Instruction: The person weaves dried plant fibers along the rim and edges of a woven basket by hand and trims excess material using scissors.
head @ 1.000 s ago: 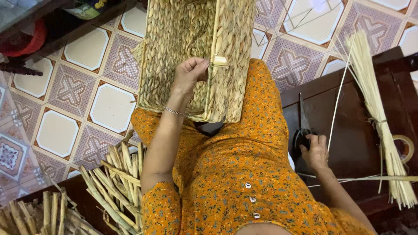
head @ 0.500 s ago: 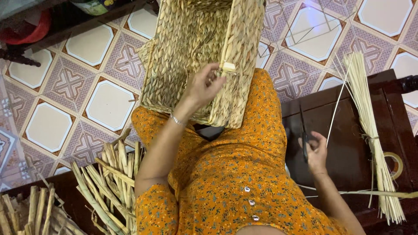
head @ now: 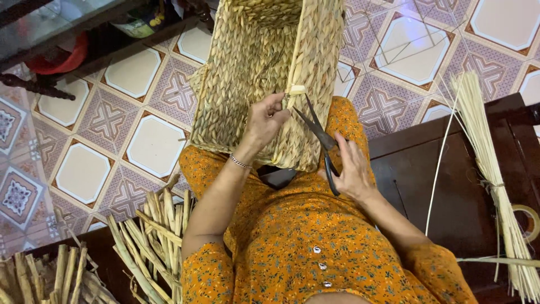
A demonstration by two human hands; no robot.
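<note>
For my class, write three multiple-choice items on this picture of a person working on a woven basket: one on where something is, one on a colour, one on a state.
1. Where does the woven basket rest?
A. on the person's lap
B. on a shelf
C. hanging from a wall

2. What colour is the person's dress?
A. blue
B. orange with small flowers
C. plain white

3. How are the scissors in the right hand?
A. shut and lying on the floor
B. blades open, tips towards the basket rim
C. stuck inside the bundle of reeds

Answers: 1 A, the basket lies across the knees; 2 B, orange flowered cloth; 3 B, the blades are spread near the pale strip that the left hand pinches.
</note>
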